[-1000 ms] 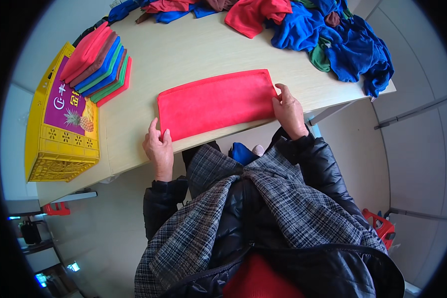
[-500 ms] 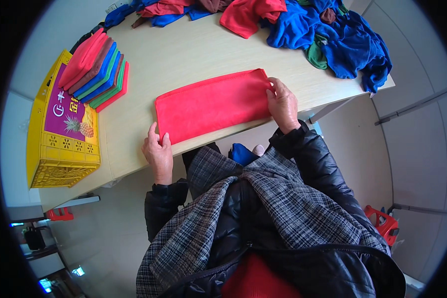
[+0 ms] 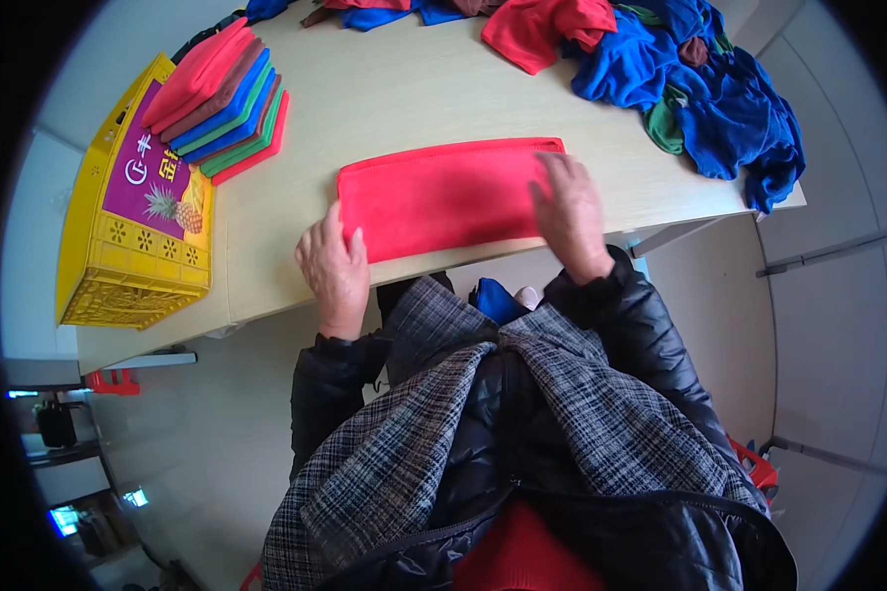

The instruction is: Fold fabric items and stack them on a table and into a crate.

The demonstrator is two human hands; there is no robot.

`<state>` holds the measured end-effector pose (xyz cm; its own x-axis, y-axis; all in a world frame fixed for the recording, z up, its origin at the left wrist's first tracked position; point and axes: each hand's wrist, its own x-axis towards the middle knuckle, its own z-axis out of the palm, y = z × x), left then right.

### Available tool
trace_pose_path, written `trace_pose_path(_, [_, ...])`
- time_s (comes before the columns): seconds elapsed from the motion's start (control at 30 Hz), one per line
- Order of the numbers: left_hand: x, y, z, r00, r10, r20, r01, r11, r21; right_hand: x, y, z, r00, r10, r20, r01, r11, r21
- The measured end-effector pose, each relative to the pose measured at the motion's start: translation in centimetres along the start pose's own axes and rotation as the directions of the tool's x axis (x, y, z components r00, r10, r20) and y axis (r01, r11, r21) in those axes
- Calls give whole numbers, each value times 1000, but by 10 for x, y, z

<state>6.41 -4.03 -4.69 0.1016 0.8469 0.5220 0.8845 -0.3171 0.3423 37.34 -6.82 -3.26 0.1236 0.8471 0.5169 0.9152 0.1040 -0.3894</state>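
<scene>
A red cloth (image 3: 443, 200), folded into a long flat rectangle, lies on the pale wooden table (image 3: 384, 84) close to its front edge. At the cloth's left end is my left hand (image 3: 337, 266), its fingers apart and touching the near corner. My right hand (image 3: 572, 217) is over the right end, slightly blurred, with fingers stretched across the cloth's edge. Neither hand grips anything. Whether the right fingertips press on the cloth or hover just above it, I cannot tell.
Left of the cloth, a stack of folded red, brown, blue and green cloths (image 3: 227, 103) leans by a yellow plastic crate (image 3: 148, 266) with a purple panel. Loose blue, red and green cloths (image 3: 690, 98) heap at the far right. More crumpled cloths (image 3: 375, 15) lie along the back.
My right hand has let go of the cloth's right edge and reaches over it with straighter fingers. The left fingers have shifted up along the left end. The whole view has shifted slightly.
</scene>
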Motion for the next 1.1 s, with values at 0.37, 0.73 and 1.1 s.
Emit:
trace_pose_path(0.37, [15,14,66,890,239,389,-271,962,29,-27,-61,79,922,-185,340,154,981,117])
trace_pose_path(0.73, [17,8,58,892,117,436,-205,965,162,-11,31,40,943,-32,332,104,974,-203])
trace_pose_path(1.1, [16,-8,42,907,6,420,-101,973,206,9,68,18,923,215,318,-81,919,-385])
